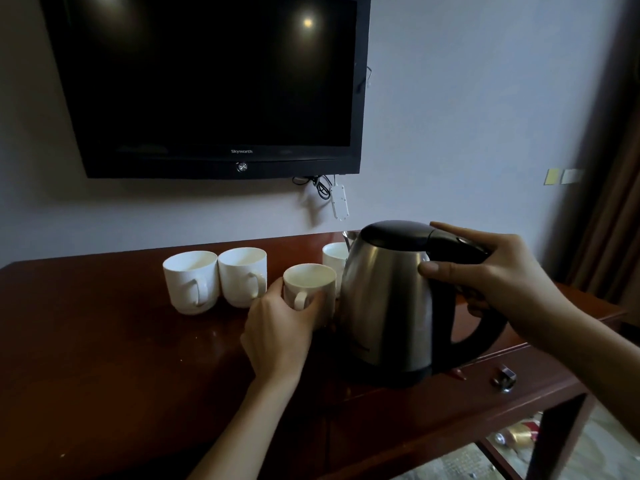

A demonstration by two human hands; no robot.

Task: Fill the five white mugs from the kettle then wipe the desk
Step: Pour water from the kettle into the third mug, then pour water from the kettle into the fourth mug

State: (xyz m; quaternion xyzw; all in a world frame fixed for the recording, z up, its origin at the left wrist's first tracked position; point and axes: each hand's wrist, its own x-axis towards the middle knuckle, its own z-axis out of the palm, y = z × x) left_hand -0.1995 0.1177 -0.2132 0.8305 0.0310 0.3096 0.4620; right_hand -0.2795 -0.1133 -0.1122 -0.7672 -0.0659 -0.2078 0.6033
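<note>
Two grips busy: left hand (277, 327) round front mug (309, 285), right hand (495, 275) clasping kettle (391, 306) near desk (104, 358) edge.

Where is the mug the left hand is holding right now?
In the head view, the held mug stands on the desk centre-frame, gripped by the left hand, just left of the kettle and right of two other mugs.

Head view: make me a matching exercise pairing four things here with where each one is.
Things:
1. kettle
2. television
3. left hand
4. power strip

Places:
A. hangs on the wall under the screen
B. mounted on the wall above the desk
C. wrapped round the nearest mug
D. held at its handle by the right hand

Pairs: 1-D, 2-B, 3-C, 4-A
</note>
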